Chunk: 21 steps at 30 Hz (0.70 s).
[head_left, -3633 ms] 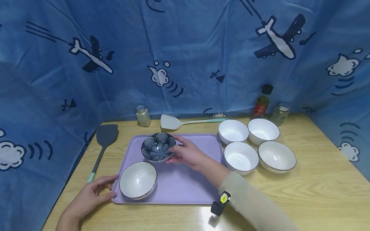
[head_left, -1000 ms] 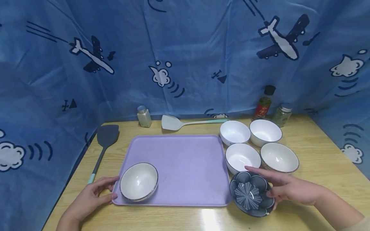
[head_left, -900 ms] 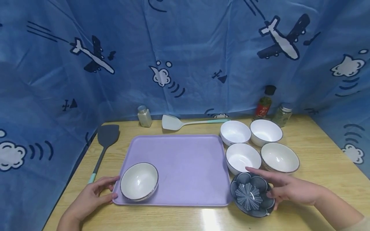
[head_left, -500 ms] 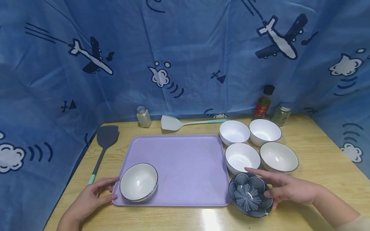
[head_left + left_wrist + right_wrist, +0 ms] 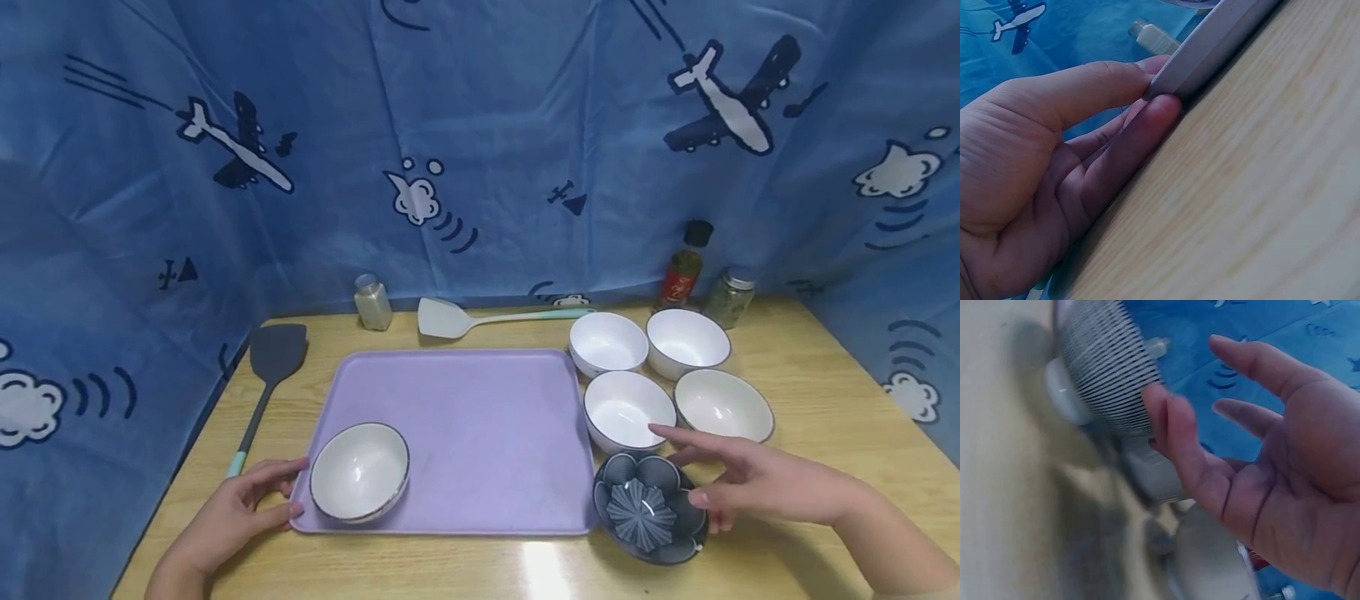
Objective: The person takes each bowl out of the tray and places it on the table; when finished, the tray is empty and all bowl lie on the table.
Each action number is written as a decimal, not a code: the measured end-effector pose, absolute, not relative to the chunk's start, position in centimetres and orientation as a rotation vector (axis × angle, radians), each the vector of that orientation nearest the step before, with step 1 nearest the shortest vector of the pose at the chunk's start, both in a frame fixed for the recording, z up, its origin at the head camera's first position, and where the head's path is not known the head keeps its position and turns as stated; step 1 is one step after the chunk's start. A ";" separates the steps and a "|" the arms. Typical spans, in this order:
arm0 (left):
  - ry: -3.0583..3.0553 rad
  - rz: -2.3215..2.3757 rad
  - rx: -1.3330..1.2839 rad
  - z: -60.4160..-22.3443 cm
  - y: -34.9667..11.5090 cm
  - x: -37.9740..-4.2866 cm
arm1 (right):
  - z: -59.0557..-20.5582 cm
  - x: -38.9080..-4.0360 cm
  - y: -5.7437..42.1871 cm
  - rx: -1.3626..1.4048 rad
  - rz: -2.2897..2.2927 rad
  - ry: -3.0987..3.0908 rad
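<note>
My left hand (image 5: 232,512) pinches the left rim of the lilac tray (image 5: 487,433) near its front corner; the left wrist view has thumb and fingers at the tray's edge (image 5: 1207,53). A cream bowl (image 5: 360,471) with a dark rim sits on the tray's front left part. Off the tray's front right corner stands a dark blue-grey bowl (image 5: 641,512) with a flower-petal inside; its striped outside (image 5: 1110,369) shows in the right wrist view. Beside this bowl's right rim is my right hand (image 5: 765,483), fingers spread and loosely bent, gripping nothing.
Several white bowls (image 5: 630,408) cluster right of the tray, close behind the dark bowl. A grey spatula (image 5: 277,358) lies at left, a pale spatula (image 5: 444,318) behind the tray. A shaker jar (image 5: 372,302), a sauce bottle (image 5: 681,275) and a spice jar (image 5: 730,298) line the curtain.
My right hand has carried the flower-patterned bowl from the tray's back left to the table at front right, then let it go, fingers spreading off its rim. The left hand has stayed put.
</note>
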<state>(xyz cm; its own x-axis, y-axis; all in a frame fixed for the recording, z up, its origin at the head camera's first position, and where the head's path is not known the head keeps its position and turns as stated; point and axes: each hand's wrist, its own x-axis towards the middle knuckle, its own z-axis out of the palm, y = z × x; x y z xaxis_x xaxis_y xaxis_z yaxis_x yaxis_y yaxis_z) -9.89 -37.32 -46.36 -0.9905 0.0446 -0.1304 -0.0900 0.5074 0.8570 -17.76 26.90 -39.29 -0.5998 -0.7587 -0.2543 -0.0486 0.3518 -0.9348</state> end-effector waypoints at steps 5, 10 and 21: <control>2.602 1.505 -0.020 -46.4 -37.2 -9.9 | -38.3 -18.2 27.3 -0.882 -1.343 1.933; 2.606 1.503 -0.026 -46.2 -37.3 -9.9 | -38.0 -19.0 26.5 -0.967 -1.420 1.866; 2.601 1.511 -0.034 -46.2 -37.3 -9.8 | -38.2 -20.3 22.0 -0.876 -1.412 1.847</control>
